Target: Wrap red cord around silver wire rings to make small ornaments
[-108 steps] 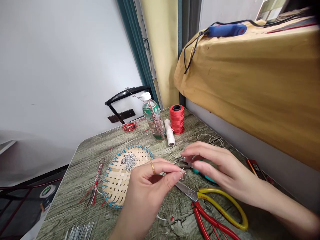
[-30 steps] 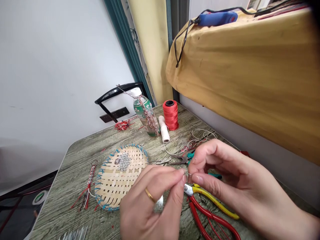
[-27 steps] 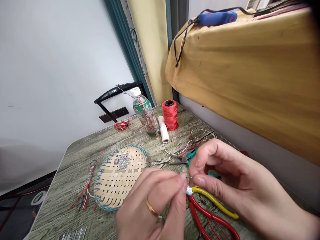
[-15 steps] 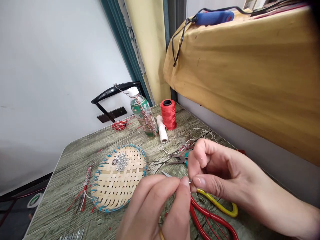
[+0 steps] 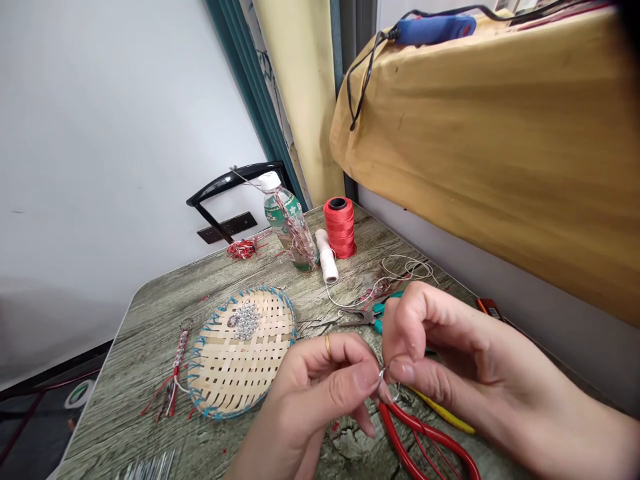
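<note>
Pinched between the thumb and fingertips of my left hand (image 5: 323, 393) is a small, thin silvery piece (image 5: 383, 375), possibly a bit of wire; its exact kind is too small to tell. My right hand (image 5: 460, 367) meets it from the other side, thumb and index finger closed at the same piece. Under the hands lies a tool with red looped handles (image 5: 425, 433), its head hidden. A yellow handle (image 5: 450, 415) shows partly below my right hand. Behind the fingers rest pliers (image 5: 361, 317) with teal grips.
A woven bamboo tray (image 5: 235, 373) holds small silvery rings or beads (image 5: 247, 321). Nearby are a braided red-and-white cord (image 5: 179, 353) and thin metal pins (image 5: 150, 467). Farther back stand a bottle (image 5: 290, 230), a white thread roll (image 5: 327, 257) and a red thread spool (image 5: 340, 230).
My left hand has turned so its thumb and ringed finger now show, and the silvery piece is more visible. My right hand keeps its pinch. The view has shifted slightly.
</note>
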`<state>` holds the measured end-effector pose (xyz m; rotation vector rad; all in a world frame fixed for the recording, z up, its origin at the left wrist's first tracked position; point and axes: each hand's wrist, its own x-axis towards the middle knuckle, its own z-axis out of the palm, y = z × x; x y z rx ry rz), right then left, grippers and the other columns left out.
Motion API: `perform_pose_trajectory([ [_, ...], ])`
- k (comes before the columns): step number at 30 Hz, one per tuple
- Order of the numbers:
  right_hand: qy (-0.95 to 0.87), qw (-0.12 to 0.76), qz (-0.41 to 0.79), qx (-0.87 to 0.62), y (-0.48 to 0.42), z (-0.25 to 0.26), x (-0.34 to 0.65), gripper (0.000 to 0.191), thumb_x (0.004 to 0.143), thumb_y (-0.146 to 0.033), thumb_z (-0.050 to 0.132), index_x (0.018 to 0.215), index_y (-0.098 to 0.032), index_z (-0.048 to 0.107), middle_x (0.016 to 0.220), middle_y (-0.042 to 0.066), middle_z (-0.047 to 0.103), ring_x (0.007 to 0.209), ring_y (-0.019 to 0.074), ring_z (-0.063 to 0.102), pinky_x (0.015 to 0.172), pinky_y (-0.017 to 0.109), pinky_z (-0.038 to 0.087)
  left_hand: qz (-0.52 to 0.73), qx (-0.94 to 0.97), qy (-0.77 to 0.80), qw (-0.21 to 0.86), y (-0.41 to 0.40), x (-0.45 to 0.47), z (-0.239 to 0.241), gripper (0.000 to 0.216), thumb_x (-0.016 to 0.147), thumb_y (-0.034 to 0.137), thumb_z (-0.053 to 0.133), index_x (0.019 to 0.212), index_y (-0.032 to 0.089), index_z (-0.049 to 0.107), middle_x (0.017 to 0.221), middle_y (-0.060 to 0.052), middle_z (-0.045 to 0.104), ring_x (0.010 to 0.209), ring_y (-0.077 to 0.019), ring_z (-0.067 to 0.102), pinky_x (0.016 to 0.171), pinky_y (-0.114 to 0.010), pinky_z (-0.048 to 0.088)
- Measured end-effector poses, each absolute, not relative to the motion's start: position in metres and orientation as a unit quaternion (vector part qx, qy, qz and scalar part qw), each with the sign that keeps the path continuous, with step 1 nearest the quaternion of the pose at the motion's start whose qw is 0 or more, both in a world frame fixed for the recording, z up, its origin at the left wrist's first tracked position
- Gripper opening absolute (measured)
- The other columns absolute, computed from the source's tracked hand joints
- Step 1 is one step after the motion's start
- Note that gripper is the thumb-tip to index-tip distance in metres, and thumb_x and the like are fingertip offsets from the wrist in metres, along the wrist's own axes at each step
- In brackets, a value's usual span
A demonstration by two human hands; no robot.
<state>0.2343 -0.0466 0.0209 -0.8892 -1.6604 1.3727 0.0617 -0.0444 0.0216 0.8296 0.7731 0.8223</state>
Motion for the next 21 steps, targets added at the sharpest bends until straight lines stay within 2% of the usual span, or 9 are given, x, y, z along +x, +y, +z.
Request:
perform_pose_trajectory([
  [8, -0.637, 0.391, 0.589, -0.308, -0.0496, 0.0289, 0.2291, 0.015, 0.094, -0.019, 0.042, 0.079, -0.023, 0.040, 0.076, -0.004, 0.056, 0.066, 0.0060, 0.056, 0.060, 0.014, 0.047, 0.368, 0.312, 0.310, 0.819, -0.0439, 0.0649, 0.0193, 0.012, 0.072, 0.026, 0.068, 0.068, 0.015, 0.068, 0.066, -0.002, 0.048, 0.060, -0.0097, 0.047, 0.054, -0.019, 0.049],
  [12, -0.615, 0.393, 0.615, -0.299, -0.0503, 0.0284, 0.2265, 0.015, 0.092, -0.020, 0.047, 0.079, -0.023, 0.039, 0.070, -0.005, 0.052, 0.062, 0.0072, 0.054, 0.058, 0.017, 0.048, 0.371, 0.281, 0.292, 0.835, -0.0474, 0.0681, 0.0177, 0.010, 0.071, 0.023, 0.065, 0.066, 0.014, 0.065, 0.066, -0.001, 0.048, 0.060, -0.0100, 0.049, 0.053, -0.021, 0.051],
  [17, -0.558, 0.395, 0.681, -0.261, -0.0504, 0.0274, 0.2261, 0.016, 0.092, -0.016, 0.045, 0.078, -0.022, 0.038, 0.078, -0.004, 0.047, 0.064, 0.0058, 0.051, 0.057, 0.017, 0.050, 0.356, 0.274, 0.277, 0.850, -0.0493, 0.0673, 0.0172, 0.005, 0.069, 0.017, 0.064, 0.065, 0.014, 0.062, 0.067, 0.000, 0.052, 0.059, -0.0095, 0.053, 0.053, -0.020, 0.051],
  [21, -0.566, 0.410, 0.669, -0.251, -0.0519, 0.0245, 0.2277, 0.018, 0.091, -0.010, 0.045, 0.081, -0.023, 0.040, 0.080, -0.005, 0.047, 0.066, 0.0048, 0.052, 0.058, 0.014, 0.050, 0.363, 0.308, 0.311, 0.823, -0.0499, 0.0655, 0.0195, 0.007, 0.070, 0.016, 0.065, 0.064, 0.016, 0.061, 0.070, 0.000, 0.052, 0.058, -0.0100, 0.053, 0.050, -0.021, 0.050],
])
